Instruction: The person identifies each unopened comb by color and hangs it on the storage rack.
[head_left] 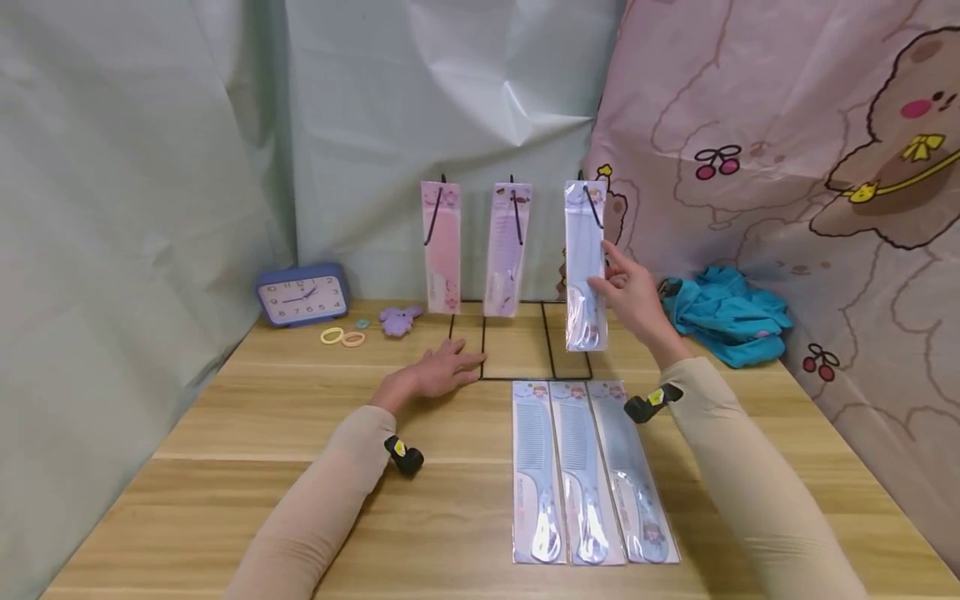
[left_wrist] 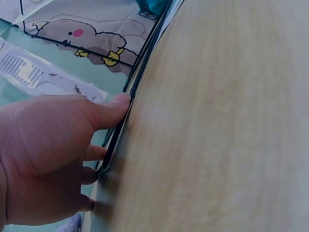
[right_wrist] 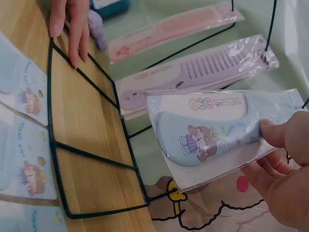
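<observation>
My right hand (head_left: 636, 298) pinches a packaged blue comb (head_left: 582, 283) between thumb and fingers. The package's top is at the right hook of a black wire rack (head_left: 536, 380), and its printed handle end hangs down. A packaged pink comb (head_left: 444, 258) hangs from the left hook, a purple one (head_left: 506, 262) from the middle hook. My left hand (head_left: 444, 371) rests at the front left corner of the rack's base, fingers spread. In the left wrist view its thumb (left_wrist: 119, 101) lies against the base wire.
Three more packaged blue combs (head_left: 576, 475) lie side by side in front of the rack. At the back left are a blue clock (head_left: 302, 296), hair ties (head_left: 353, 339) and a purple toy (head_left: 399, 320). Teal cloth (head_left: 729, 317) lies bunched at the right.
</observation>
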{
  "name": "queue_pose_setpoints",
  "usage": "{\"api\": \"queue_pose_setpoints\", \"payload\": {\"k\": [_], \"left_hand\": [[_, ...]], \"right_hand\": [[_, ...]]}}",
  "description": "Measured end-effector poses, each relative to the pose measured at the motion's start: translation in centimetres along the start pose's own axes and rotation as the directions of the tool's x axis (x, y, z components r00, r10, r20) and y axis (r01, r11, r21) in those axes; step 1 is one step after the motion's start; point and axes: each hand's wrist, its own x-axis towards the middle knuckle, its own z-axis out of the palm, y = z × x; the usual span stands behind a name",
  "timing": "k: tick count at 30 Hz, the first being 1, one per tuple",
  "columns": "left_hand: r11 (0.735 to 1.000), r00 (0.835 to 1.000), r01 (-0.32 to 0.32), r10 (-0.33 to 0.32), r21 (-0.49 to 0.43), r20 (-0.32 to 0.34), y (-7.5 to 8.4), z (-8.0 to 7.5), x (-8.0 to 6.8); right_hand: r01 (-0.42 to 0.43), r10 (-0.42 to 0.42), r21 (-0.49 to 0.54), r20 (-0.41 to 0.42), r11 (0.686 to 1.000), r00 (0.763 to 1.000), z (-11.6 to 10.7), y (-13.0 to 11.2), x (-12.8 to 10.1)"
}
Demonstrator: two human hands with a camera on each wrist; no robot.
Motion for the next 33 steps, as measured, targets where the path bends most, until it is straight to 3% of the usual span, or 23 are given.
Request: {"api": "queue_pose_setpoints", "payload": {"k": [11,18,33], "left_hand": [[1.0,1.0,-0.004,0.004,-0.011,-0.009,0.0,0.1,-0.1],[1.0,1.0,-0.003,0.003,-0.006,-0.001,0.0,0.0,0.0],[1.0,1.0,0.0,0.0,0.0,0.009,-0.1,0.0,0.0]], "right_hand": [[-0.006,0.004,-0.068,-0.026,0.998,1.0,1.0,0.5,2.2],[0.067,-0.065,-0.07,0.028,0.995,0.997,1.0,1.3,2.4],[0.086,-0.08,-0.055,0.103,0.995,0.991,0.5,1.8,2.1]]}}
